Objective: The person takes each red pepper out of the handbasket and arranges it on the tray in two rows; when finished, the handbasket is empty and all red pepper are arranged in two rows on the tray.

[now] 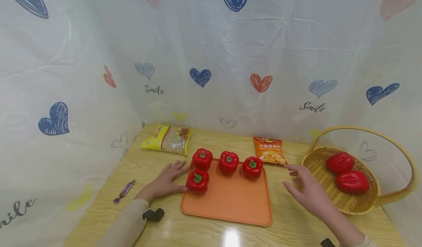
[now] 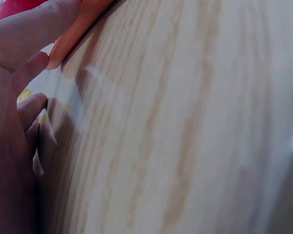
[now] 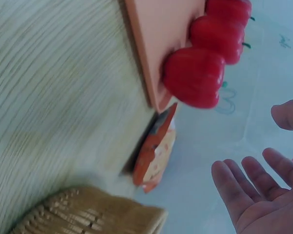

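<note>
Several red bell peppers stand upright on an orange tray (image 1: 230,199): one at the back left corner (image 1: 202,159), a second bell pepper (image 1: 198,181) in front of it, a third (image 1: 229,163) at the back middle, another (image 1: 252,168) at the back right. My left hand (image 1: 168,181) lies at the tray's left edge with fingers spread, beside the left peppers. Between the tray and a wicker basket (image 1: 306,163) hovers my right hand (image 1: 308,192), fingers loosely bent and holding nothing. Two more red peppers (image 1: 352,182) lie in the basket.
A yellow snack bag (image 1: 169,139) lies at the back left. An orange snack packet (image 1: 270,150) sits behind the tray's right corner. Left of my left hand is a purple wrapped candy (image 1: 124,192). The basket's tall handle (image 1: 403,148) arches over its right side. Curtains with hearts enclose the table.
</note>
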The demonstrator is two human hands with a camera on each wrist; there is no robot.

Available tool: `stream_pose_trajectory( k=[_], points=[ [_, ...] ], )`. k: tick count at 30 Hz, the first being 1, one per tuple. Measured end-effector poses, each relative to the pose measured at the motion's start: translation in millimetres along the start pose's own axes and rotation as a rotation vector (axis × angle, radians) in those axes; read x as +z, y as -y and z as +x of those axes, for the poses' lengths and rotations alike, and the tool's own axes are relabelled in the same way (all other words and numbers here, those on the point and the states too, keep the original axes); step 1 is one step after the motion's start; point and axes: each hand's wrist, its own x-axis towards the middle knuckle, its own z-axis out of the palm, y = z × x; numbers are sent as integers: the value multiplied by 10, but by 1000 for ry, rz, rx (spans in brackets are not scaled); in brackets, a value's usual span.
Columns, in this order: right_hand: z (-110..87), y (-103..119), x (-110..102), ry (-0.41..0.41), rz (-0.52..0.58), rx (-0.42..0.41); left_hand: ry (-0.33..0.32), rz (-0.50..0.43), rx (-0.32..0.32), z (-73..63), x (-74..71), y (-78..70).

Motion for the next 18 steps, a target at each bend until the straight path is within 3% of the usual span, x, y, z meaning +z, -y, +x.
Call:
stream_pose_trajectory(
  k=[4, 18],
  points=[
    [-32, -63, -138, -22, -69, 26, -1, 0, -2, 1, -2, -11],
    [-93, -445, -557, 66, -138, 190, -2, -1, 1, -13, -10, -34]
  ],
)
